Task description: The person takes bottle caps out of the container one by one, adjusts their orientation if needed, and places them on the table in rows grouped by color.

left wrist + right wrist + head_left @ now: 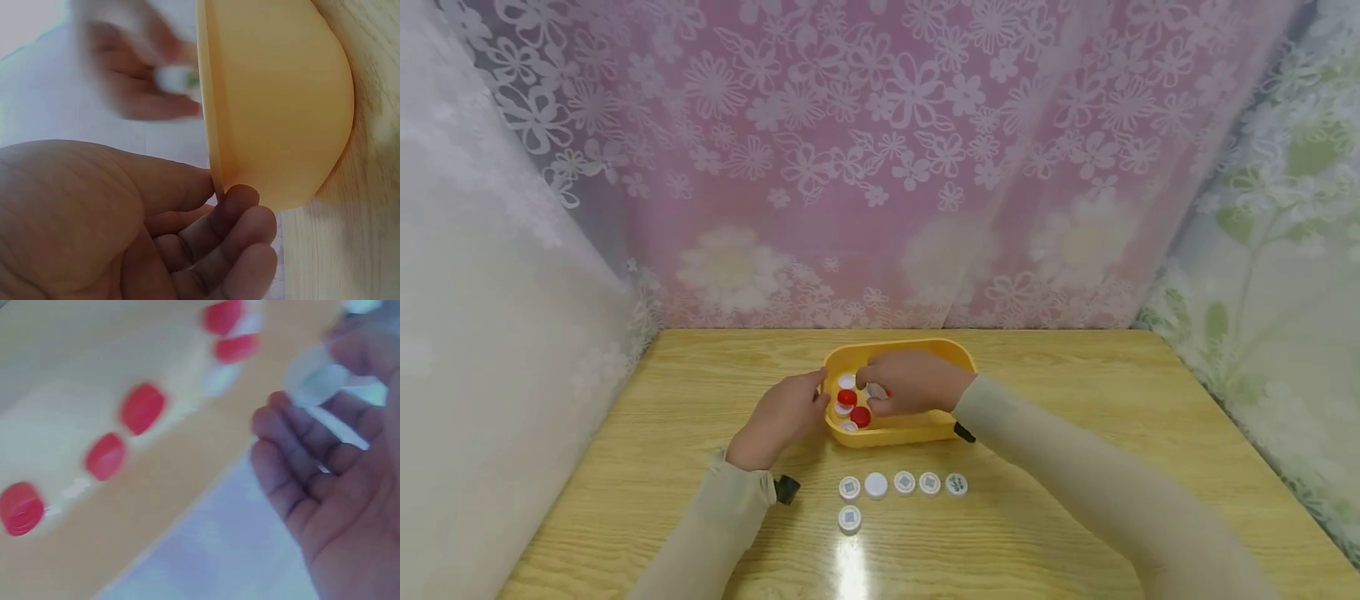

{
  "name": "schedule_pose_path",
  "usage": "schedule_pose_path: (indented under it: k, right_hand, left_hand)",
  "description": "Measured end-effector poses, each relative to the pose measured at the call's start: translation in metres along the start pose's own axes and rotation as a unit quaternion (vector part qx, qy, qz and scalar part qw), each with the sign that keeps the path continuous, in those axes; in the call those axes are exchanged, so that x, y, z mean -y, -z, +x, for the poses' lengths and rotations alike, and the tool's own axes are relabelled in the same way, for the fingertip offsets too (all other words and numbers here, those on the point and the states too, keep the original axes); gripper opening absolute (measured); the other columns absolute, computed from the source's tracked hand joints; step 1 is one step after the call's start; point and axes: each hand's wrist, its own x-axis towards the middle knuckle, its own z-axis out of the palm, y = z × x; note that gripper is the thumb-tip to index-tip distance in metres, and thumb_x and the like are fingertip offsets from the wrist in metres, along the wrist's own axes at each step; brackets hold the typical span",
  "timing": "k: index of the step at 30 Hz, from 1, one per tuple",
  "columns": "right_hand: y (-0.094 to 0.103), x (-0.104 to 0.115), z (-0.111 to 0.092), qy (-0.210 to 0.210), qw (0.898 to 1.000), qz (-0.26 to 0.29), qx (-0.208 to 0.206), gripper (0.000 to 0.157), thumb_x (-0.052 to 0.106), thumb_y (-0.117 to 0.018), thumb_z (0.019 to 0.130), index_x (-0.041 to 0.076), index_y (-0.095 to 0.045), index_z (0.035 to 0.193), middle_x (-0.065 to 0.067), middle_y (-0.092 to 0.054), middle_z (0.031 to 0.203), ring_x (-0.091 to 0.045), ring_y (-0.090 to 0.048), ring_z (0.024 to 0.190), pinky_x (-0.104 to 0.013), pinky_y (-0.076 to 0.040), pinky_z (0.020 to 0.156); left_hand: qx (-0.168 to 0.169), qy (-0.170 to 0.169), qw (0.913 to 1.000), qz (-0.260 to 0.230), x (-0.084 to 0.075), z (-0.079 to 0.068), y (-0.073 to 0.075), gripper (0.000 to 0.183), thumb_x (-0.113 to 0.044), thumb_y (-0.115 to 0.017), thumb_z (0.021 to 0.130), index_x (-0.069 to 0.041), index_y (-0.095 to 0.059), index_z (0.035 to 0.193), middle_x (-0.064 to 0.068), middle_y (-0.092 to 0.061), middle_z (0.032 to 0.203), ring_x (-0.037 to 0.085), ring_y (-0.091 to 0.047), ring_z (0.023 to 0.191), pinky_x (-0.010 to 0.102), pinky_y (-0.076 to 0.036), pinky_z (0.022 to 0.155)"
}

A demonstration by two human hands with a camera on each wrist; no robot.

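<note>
A yellow plastic basin (887,437) stands on the table with red bottle caps (861,417) and white bottle caps (847,381) inside. My left hand (782,418) pinches its left rim between thumb and fingers; the left wrist view shows the thumb on the rim and fingertips on the outer wall (281,94). Over the basin, my right hand (917,382) pinches a white bottle cap (315,378) with green print, seen in the right wrist view. From the head, that cap is mostly hidden by the hand.
In front of the basin, several white caps (904,482) form a row on the wooden table (1075,433). One more white cap (850,520) lies below the row's left end. A pink floral curtain (865,167) hangs behind, with pale sheets at both sides.
</note>
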Motion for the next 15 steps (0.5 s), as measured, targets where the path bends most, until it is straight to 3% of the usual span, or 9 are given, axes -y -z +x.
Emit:
schedule_pose_path:
  k: [3, 6, 12, 15]
  right_hand:
    - [0.007, 0.022, -0.015, 0.057, 0.996, 0.0, -0.069, 0.017, 0.027, -0.067, 0.097, 0.019, -0.074, 0.109, 0.007, -0.071, 0.096, -0.01, -0.06, 0.081, -0.027, -0.052, 0.078]
    - [0.008, 0.045, -0.03, 0.102, 0.988, 0.025, -0.114, 0.015, 0.025, -0.071, 0.096, 0.018, -0.072, 0.109, 0.009, -0.071, 0.095, -0.01, -0.061, 0.083, -0.024, -0.052, 0.08]
    - [0.002, 0.068, -0.058, 0.106, 0.965, 0.172, -0.167, 0.024, 0.02, -0.073, 0.096, 0.012, -0.064, 0.116, 0.008, -0.067, 0.107, -0.01, -0.062, 0.097, -0.026, -0.053, 0.093]
    - [-0.005, 0.07, -0.069, 0.121, 0.96, 0.153, -0.2, 0.027, 0.018, -0.074, 0.094, 0.012, -0.065, 0.119, 0.006, -0.068, 0.111, -0.009, -0.063, 0.099, -0.025, -0.053, 0.094]
  left_hand:
    - [-0.005, -0.008, 1.0, -0.003, 0.003, 0.0, -0.002, 0.053, -0.02, -0.062, 0.104, -0.001, -0.049, 0.152, 0.001, -0.055, 0.077, 0.017, -0.051, 0.069, 0.031, -0.043, 0.066]
    - [-0.009, -0.015, 0.9998, -0.006, 0.005, -0.001, -0.002, 0.053, -0.019, -0.062, 0.104, 0.0, -0.049, 0.152, 0.001, -0.054, 0.075, 0.016, -0.049, 0.065, 0.03, -0.041, 0.062]
    - [-0.01, -0.011, 0.9999, -0.006, 0.005, 0.001, -0.001, 0.053, -0.02, -0.061, 0.105, -0.002, -0.048, 0.153, 0.002, -0.055, 0.076, 0.017, -0.049, 0.067, 0.032, -0.042, 0.064]
    - [-0.01, -0.007, 0.9999, 0.003, 0.004, 0.001, -0.001, 0.054, -0.021, -0.062, 0.104, -0.002, -0.049, 0.153, 0.004, -0.065, 0.088, 0.018, -0.054, 0.076, 0.036, -0.05, 0.075]
